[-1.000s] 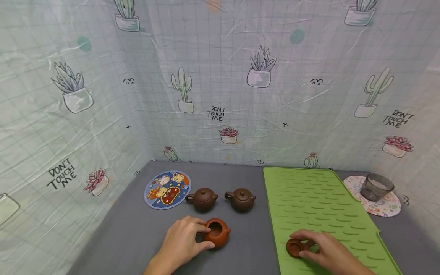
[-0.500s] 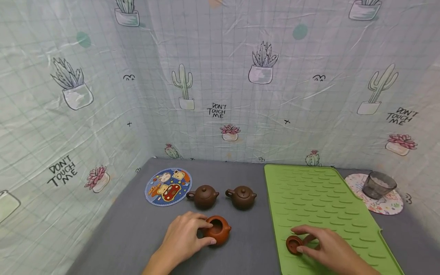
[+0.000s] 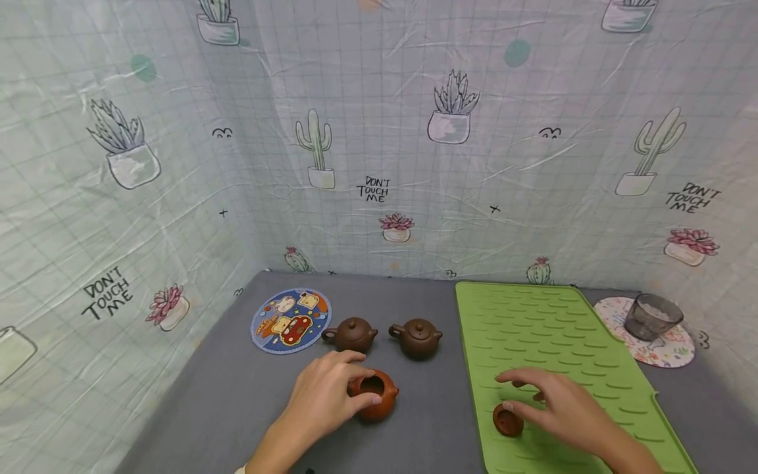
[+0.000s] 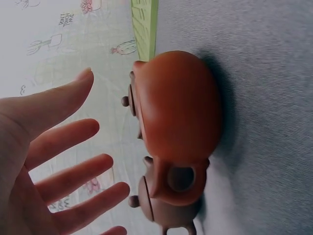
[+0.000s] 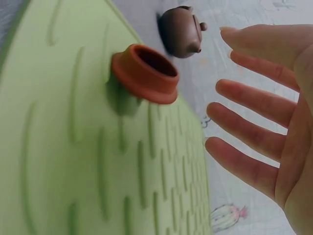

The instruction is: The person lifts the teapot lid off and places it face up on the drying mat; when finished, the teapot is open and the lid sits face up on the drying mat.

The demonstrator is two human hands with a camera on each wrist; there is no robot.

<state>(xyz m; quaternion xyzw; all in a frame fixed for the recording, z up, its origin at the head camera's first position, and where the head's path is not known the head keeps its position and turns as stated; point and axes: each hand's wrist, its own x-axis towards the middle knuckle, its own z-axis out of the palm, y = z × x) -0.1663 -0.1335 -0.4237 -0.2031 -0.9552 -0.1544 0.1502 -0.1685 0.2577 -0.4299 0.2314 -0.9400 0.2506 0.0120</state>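
While the grey bench (image 3: 237, 408) carries everything, the green mat (image 3: 551, 355) covers its right side, and the upturned lid (image 3: 508, 420) lies near the mat's front left corner with the right hand (image 3: 562, 411) spread open just above it, fingers straight and holding nothing. Left of the mat's edge stands the lidless orange teapot (image 3: 374, 395); the left hand (image 3: 322, 398) hovers beside it, fingers loose, apparently clear. Letting go well probably means lifting each hand straight away, so neither piece is nudged.

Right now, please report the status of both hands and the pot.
Left hand open beside lidless orange clay teapot. Right hand open, off the orange clay lid lying on green ribbed mat. Nothing in the way.
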